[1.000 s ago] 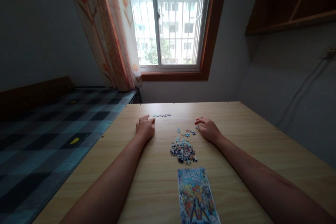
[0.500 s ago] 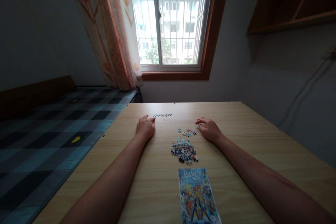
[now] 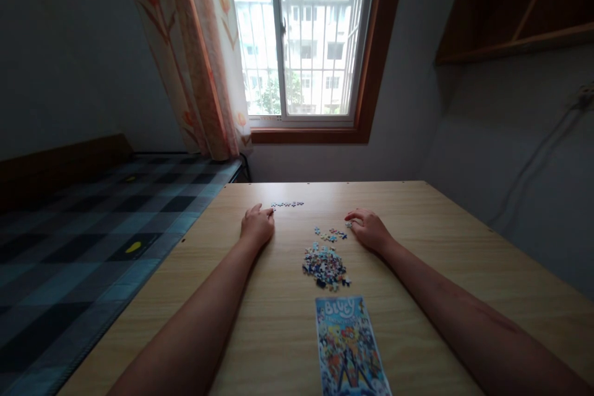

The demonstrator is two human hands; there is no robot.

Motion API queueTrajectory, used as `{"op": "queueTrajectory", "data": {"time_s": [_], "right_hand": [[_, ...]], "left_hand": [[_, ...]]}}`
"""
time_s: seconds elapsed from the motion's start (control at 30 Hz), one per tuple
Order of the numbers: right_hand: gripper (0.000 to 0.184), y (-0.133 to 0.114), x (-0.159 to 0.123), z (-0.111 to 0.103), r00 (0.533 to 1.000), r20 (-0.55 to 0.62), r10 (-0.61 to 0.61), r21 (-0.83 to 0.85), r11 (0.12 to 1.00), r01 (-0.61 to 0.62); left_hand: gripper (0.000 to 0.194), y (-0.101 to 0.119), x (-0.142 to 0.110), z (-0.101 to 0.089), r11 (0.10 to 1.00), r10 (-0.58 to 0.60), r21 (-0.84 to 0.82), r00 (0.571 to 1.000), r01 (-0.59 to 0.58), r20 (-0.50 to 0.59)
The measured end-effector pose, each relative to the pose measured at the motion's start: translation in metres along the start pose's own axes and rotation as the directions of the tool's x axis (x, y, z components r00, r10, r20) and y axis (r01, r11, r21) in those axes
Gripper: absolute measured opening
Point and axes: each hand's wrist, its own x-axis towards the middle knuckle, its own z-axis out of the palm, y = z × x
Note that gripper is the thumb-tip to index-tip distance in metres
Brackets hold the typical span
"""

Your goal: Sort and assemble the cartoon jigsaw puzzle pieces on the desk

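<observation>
My left hand (image 3: 257, 224) rests on the table at the left end of a short row of joined puzzle pieces (image 3: 288, 204). Its fingers are closed on a small puzzle piece (image 3: 273, 210) just below that row. To the right, my right hand (image 3: 369, 229) lies with curled fingers, and a puzzle piece (image 3: 349, 224) shows at its fingertips. Between the hands sits a small loose group of pieces (image 3: 331, 236). Nearer to me is a heap of jigsaw pieces (image 3: 325, 266) in blue, white and dark colours.
A colourful Bluey picture sheet or box (image 3: 350, 346) lies at the front of the wooden table (image 3: 278, 334). On the left is a bed with a checked cover (image 3: 111, 272). A window (image 3: 315, 43) and curtain (image 3: 199, 62) are behind; a shelf (image 3: 520, 43) hangs at right.
Both hands stay in place, with their pieces still at the fingertips. The view has shifted very slightly; the row, the group and the heap look the same.
</observation>
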Motion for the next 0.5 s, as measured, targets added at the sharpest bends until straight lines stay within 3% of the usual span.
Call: {"op": "queueTrajectory", "data": {"time_s": [0.37,0.5], "right_hand": [[0.04,-0.0052,-0.0017,-0.0055,0.999,-0.019,0.048,0.026,0.999,-0.047],[0.037,-0.0073,-0.0022,-0.0076,0.999,-0.002,0.046,0.04,0.998,-0.045]], "left_hand": [[0.041,0.0002,0.0008,-0.0005,1.0,0.014,-0.019,1.0,-0.014,-0.016],[0.041,0.0004,0.0,-0.0012,1.0,0.004,-0.029,1.0,-0.005,-0.015]]}}
